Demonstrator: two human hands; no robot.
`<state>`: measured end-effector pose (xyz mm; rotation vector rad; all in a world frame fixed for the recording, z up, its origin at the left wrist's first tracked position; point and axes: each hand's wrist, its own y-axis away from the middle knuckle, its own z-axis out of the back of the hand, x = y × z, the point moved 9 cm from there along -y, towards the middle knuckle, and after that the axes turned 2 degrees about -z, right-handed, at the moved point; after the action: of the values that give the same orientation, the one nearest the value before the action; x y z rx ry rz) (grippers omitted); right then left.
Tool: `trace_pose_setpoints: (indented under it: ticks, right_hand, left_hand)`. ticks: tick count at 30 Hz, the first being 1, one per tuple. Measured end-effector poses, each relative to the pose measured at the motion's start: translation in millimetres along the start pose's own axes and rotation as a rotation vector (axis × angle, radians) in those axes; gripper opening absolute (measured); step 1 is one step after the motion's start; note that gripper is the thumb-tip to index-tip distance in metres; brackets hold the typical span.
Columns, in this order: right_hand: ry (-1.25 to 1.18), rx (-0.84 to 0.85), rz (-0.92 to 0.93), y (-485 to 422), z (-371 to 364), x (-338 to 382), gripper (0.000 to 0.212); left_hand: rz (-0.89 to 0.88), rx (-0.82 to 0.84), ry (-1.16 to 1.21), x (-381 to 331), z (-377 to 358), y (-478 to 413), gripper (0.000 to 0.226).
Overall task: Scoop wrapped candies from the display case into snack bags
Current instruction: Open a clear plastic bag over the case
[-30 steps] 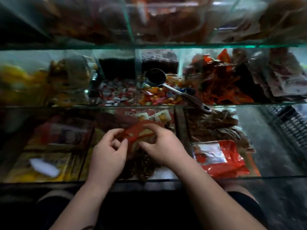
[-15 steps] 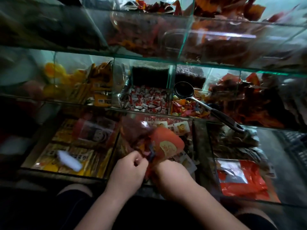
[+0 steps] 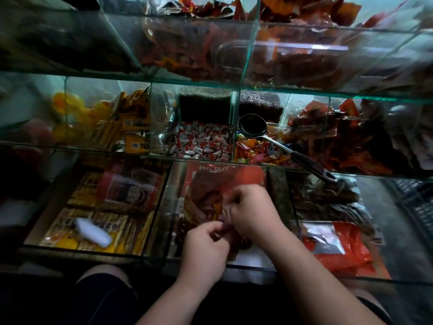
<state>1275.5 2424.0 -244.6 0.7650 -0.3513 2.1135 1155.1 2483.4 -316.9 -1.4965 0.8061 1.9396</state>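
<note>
Left hand (image 3: 206, 245), right hand (image 3: 254, 213): curled fingers pinch blurred red translucent plastic snack bag (image 3: 208, 195). Dark metal scoop (image 3: 289, 151) lies on multicoloured wrapped candies (image 3: 251, 157).

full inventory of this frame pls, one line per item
glass display case: one, clear, green-edged, three tiers.
metal ladle with dark handle: one, silver-black, bowl in multicoloured candy compartment.
red-and-white wrapped candies: pile, middle tier, centre.
multicoloured wrapped candies: pile, compartment right of those.
yellow snack packets: several, middle tier, left.
red-orange snack packets: many, middle tier, right.
red foil packet: one, bottom tier, right.
white oblong object: one, bottom tier, left.
red part-clear snack bag: one, blurred, above bottom centre compartment.
left hand: one, pinches the bag's near edge.
right hand: one, grips the bag.
</note>
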Motion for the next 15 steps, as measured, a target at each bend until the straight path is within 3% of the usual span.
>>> trace_pose_setpoints:
  ticks: [4, 7, 8, 10, 12, 15]
  right_hand:
    - [0.006, -0.204, 0.146, -11, 58, 43, 0.021]
    - [0.123, -0.332, 0.056, -3, 78, 17, 0.014]
    - [0.179, -0.337, -0.027, 3, 75, -3, 0.025]
    - [0.278, -0.211, -0.252, 16, 51, -52, 0.059]
    - [0.239, 0.006, -0.425, 28, 17, -89, 0.083]
    - [-0.051, 0.188, -0.514, 35, -19, -95, 0.089]
  left_hand:
    - [0.094, -0.017, 0.347, -8, -26, 5, 0.028]
    - [0.142, -0.067, 0.375, 0, -30, 15, 0.032]
    - [0.160, -0.040, 0.366, 3, -31, 17, 0.026]
    - [0.180, 0.060, 0.321, 5, -30, 18, 0.018]
    - [0.219, 0.263, 0.230, 2, -32, 17, 0.018]
    - [0.261, 0.625, -0.098, -14, -29, 14, 0.008]
